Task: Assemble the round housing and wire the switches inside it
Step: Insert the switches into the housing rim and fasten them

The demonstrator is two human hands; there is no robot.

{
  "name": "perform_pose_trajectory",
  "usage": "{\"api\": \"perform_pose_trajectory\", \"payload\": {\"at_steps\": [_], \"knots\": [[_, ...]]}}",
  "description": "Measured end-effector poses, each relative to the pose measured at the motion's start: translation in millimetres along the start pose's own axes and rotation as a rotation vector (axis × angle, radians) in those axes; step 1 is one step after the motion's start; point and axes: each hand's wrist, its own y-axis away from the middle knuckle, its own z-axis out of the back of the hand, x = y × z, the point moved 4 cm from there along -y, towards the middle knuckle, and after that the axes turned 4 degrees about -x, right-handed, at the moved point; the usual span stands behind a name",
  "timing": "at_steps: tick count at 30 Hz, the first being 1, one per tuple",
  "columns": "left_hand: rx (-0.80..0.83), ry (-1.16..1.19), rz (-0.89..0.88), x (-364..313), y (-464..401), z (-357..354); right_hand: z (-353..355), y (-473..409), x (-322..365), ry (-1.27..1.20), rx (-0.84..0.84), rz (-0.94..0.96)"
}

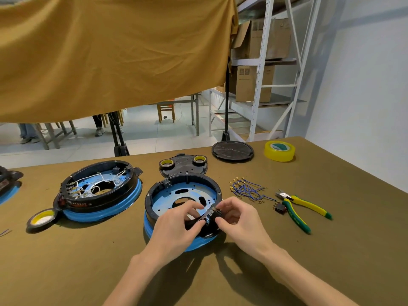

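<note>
The round housing (183, 195) sat on the tabletop (331, 250) right in front of the person, with a black ring on top, a blue band under it and a blue plate with holes inside. It had no wires in it yet. Both hands were at its near edge. The left hand (176, 226) and the right hand (238, 217) each pinched a small black switch part (209, 214) with curled fingers, holding it just over the rim.

The switch part looked small, light and hard, with thin metal legs that could bend, so it was best held by its plastic sides. The housing looked stiff and not too heavy, and the black rim seemed the best place to hold it.

The blue wires (247, 189) lay in a loose pile to the right of the housing. They looked soft and could tangle. Near them were one more small switch (280, 208) and the pliers (302, 208). Behind the housing lay a black lid (183, 166) with two tape rolls on it. To the left sat a second housing (99, 191), full of white wires. A yellow tape roll (279, 150) stood well apart at the back. Nothing lay between the hands and the wires
</note>
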Motion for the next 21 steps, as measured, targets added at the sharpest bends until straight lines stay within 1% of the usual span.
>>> {"api": "perform_pose_trajectory", "payload": {"at_steps": [2, 4, 7, 9, 11, 21], "knots": [[-0.015, 0.047, -0.026, -1.8, -0.2, -0.4, -2.8, 0.9, 0.7, -0.048, -0.008, -0.020], [-0.036, 0.112, -0.061, -6.4, 1.0, 1.5, -4.2, 1.4, 0.6, -0.249, -0.026, -0.113], [-0.074, 0.196, -0.086, -9.8, 1.9, 5.5, -5.8, 0.7, 1.4, -0.576, 0.003, -0.324], [-0.097, 0.244, -0.064, -8.3, -0.1, 7.5, -6.7, -0.5, 2.7, -0.720, 0.046, -0.421], [-0.099, 0.291, -0.052, -6.5, -2.4, 8.4, -6.3, -0.8, 4.6, -0.813, 0.083, -0.480], [-0.022, 0.321, -0.073, -12.9, -2.2, 2.4, -1.2, 4.3, 5.0, -0.772, 0.165, -0.495]]}}
